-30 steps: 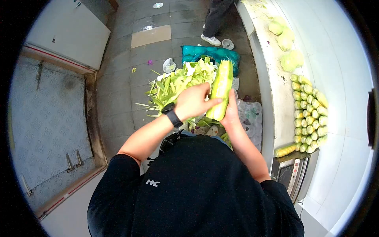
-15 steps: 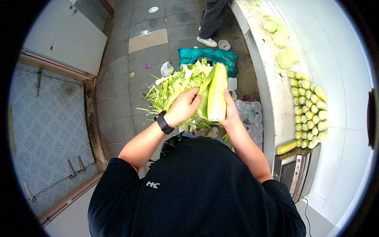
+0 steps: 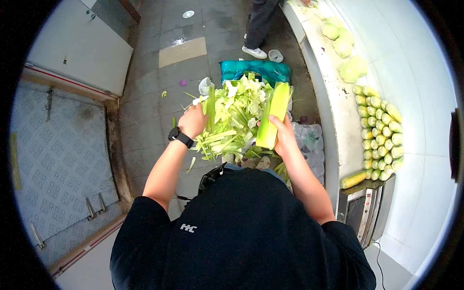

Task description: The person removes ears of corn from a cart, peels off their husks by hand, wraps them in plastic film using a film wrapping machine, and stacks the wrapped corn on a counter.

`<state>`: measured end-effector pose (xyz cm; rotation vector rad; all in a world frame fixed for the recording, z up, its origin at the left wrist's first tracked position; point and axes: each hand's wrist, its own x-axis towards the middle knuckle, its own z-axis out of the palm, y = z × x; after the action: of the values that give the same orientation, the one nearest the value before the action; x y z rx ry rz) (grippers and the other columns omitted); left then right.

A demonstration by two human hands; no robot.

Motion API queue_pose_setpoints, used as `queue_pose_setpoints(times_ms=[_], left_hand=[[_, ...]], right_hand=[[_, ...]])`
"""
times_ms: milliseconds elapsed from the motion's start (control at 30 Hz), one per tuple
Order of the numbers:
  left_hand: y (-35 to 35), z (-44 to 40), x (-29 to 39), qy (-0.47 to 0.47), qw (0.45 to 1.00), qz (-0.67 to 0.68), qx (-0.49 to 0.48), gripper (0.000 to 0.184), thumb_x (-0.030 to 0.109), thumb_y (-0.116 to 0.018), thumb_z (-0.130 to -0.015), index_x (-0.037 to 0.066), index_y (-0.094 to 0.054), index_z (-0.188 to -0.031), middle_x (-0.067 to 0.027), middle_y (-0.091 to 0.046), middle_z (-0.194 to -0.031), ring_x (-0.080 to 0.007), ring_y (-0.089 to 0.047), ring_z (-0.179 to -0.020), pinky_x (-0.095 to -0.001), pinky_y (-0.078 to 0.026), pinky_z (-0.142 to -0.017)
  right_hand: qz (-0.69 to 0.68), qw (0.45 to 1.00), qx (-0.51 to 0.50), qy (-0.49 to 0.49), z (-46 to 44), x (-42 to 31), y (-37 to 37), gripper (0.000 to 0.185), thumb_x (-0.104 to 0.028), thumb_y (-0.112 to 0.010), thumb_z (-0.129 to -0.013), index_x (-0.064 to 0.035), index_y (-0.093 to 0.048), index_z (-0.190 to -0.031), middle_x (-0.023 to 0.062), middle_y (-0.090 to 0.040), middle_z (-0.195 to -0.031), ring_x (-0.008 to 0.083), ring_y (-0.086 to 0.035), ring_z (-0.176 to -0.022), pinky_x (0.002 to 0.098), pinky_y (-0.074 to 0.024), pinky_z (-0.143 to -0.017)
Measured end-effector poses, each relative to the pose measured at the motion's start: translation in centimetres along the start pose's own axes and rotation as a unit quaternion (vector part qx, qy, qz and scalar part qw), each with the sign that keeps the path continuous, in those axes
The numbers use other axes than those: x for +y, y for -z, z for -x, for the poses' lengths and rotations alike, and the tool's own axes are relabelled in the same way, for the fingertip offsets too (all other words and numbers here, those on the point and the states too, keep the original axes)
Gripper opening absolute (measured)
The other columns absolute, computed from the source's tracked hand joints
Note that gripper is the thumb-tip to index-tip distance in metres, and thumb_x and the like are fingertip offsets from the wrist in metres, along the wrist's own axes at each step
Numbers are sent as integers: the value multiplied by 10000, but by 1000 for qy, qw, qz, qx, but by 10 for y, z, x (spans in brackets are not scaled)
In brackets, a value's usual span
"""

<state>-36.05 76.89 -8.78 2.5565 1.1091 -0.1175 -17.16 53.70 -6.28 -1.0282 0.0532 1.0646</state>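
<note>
Head view | right desk (image 3: 344,140): stacked corn ears (image 3: 380,133), cabbages (image 3: 353,69) farther | leaf heap (image 3: 241,101), near middle, partly hides far teal bag (image 3: 278,70), its contents unclear | right grip (image 3: 284,137) grasping green-husked corn ear (image 3: 274,113), just right of heap; left grip (image 3: 193,121) clenched on husk strip (image 3: 211,108), at heap's left edge

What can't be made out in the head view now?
Head view, right hand: most fingers hidden behind the long pale-green corn ear.
Same view, left hand: fingertips hidden by its own back.
Same view, whatever lies under the loose green husk heap: covered.
Same view, dark-trousered co-worker: head cut off by top edge.
</note>
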Motion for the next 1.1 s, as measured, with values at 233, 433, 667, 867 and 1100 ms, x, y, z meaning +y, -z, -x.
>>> queue_pose_setpoints(times_ms=[233, 433, 667, 867, 1100], left_hand=[[23, 14, 97, -152, 783, 588, -133, 509, 311, -552, -1019, 49, -405, -1429, -82, -563, -1283, -153, -569, -1119, -307, -479, -934], [19, 29, 103, -102, 735, 663, -102, 358, 201, -563, -1010, 10, -504, -1307, -30, -607, -1085, -93, -548, -978, -252, -455, -836], [-9, 9, 84, -59, 788, 612, 15, 118, 81, -577, -964, -10, -622, -1024, -2, -625, -778, -81, -536, -665, -254, -454, -638], [23, 21, 92, -87, 843, 498, 185, 125, 91, -578, -949, -25, -588, -995, -66, -608, -749, -138, -550, -669, -306, -453, -619], [10, -9, 35, -8, 952, 227, 207, 317, 128, -641, -910, -6, -562, -1186, -204, -639, -1092, -307, -616, -1013, -393, -496, -859]], right_hand=[[274, 942, -74, 178, 16, -3, -48, 663, -134, -811, -753, -13, -490, -1320, 120, -600, -1177, 227, -582, -1107, 365, -478, -955], [431, 864, -7, 261, 21, -9, -49, 632, -190, -818, -720, -9, -565, -1269, 161, -614, -1159, 298, -591, -1091, 405, -452, -977], [49, 993, -38, 102, 27, -2, -53, 426, -160, -689, -901, 9, -561, -1270, 83, -658, -1140, 179, -663, -978, 314, -532, -877], [-191, 972, -132, -44, 13, 8, -24, 495, -372, -607, -958, -63, -528, -1337, 130, -624, -1252, 248, -633, -1105, 409, -517, -971], [-5, 999, -37, 22, 10, -5, -5, 646, -284, -730, -873, -55, -392, -1374, 168, -606, -1210, 375, -606, -1126, 479, -504, -971]])
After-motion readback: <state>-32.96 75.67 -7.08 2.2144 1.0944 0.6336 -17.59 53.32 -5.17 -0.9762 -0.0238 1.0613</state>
